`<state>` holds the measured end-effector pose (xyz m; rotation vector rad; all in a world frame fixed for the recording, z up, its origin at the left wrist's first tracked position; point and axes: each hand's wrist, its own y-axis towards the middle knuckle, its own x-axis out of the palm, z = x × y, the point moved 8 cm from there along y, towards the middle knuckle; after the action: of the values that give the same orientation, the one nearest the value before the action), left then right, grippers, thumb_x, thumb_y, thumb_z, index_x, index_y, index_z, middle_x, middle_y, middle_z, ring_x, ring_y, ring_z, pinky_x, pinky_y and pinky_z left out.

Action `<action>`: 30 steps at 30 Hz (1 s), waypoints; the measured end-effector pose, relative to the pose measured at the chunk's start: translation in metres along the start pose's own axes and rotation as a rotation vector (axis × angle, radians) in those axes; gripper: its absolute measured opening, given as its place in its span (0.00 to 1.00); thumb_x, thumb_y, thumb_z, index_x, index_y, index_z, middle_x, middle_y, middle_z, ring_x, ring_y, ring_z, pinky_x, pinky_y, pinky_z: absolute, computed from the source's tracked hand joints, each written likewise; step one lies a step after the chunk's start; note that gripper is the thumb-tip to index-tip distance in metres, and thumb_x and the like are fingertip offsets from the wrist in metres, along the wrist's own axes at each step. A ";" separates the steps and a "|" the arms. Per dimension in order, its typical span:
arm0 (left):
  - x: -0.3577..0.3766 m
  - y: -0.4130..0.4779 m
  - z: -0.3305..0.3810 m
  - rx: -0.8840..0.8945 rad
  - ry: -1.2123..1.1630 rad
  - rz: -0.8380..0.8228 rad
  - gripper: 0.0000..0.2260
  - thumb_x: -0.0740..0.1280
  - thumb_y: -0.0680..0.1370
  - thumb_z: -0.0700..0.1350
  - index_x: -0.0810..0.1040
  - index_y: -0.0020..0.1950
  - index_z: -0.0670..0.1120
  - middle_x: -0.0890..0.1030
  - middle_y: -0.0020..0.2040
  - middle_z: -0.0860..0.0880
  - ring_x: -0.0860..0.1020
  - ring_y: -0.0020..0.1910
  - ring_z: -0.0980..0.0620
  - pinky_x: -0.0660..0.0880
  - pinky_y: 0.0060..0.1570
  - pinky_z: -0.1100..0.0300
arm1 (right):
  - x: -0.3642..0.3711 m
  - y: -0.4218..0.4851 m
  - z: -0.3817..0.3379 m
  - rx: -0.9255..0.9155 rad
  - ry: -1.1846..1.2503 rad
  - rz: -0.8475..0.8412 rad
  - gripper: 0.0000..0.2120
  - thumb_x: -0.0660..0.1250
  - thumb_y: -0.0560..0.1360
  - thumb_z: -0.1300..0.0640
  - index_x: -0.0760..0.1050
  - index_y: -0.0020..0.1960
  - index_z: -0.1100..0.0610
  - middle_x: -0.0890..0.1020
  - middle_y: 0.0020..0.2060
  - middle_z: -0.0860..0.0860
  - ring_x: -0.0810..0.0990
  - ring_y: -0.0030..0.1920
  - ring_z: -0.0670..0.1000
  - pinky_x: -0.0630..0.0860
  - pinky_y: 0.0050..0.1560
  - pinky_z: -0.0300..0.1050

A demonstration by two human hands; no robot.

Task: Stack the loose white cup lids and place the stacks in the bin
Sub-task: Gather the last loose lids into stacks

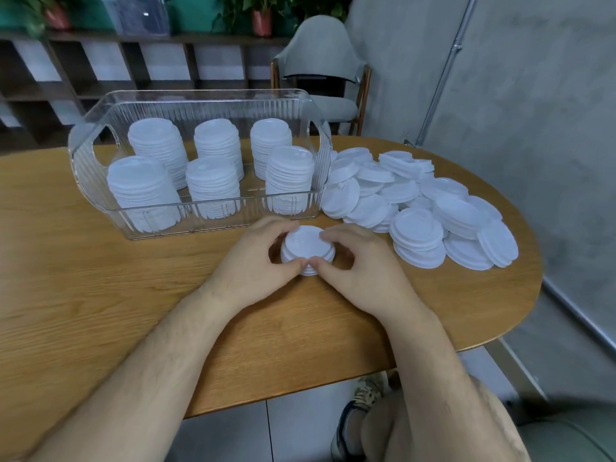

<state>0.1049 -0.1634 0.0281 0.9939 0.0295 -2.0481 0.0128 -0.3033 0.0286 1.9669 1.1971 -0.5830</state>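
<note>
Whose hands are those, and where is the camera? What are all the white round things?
Those are a person's own two bare hands; there is no machine here. The one picture comes from a camera worn on the person's head, looking down. The left hand and right hand curl round a small stack of lids standing on the wooden table. Behind it stands a clear bin with six tall stacks of white cup lids inside. To the right of the bin lies a loose pile of more lids.
</note>
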 end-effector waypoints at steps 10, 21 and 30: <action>0.005 0.000 -0.004 -0.044 0.044 -0.077 0.27 0.76 0.74 0.49 0.74 0.72 0.48 0.75 0.64 0.56 0.72 0.65 0.58 0.69 0.70 0.57 | 0.005 0.003 0.005 0.007 0.004 -0.070 0.22 0.75 0.74 0.48 0.79 0.65 0.55 0.79 0.62 0.45 0.75 0.62 0.43 0.73 0.64 0.41; 0.005 0.016 0.052 0.179 0.182 0.040 0.21 0.70 0.79 0.47 0.75 0.71 0.46 0.75 0.67 0.54 0.66 0.65 0.64 0.54 0.64 0.79 | -0.035 0.003 0.002 -0.038 0.033 0.154 0.15 0.70 0.77 0.51 0.80 0.64 0.52 0.80 0.59 0.43 0.75 0.62 0.42 0.70 0.63 0.36; 0.065 0.078 0.134 0.279 0.135 -0.079 0.21 0.66 0.82 0.51 0.72 0.73 0.47 0.73 0.70 0.53 0.67 0.71 0.55 0.61 0.69 0.65 | -0.136 -0.027 0.055 0.142 -0.088 0.634 0.14 0.68 0.75 0.47 0.82 0.58 0.50 0.82 0.57 0.44 0.75 0.63 0.49 0.69 0.67 0.48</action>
<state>0.0525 -0.3048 0.1019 1.3208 -0.1529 -2.0911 -0.0737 -0.4137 0.0802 2.2579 0.4346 -0.4188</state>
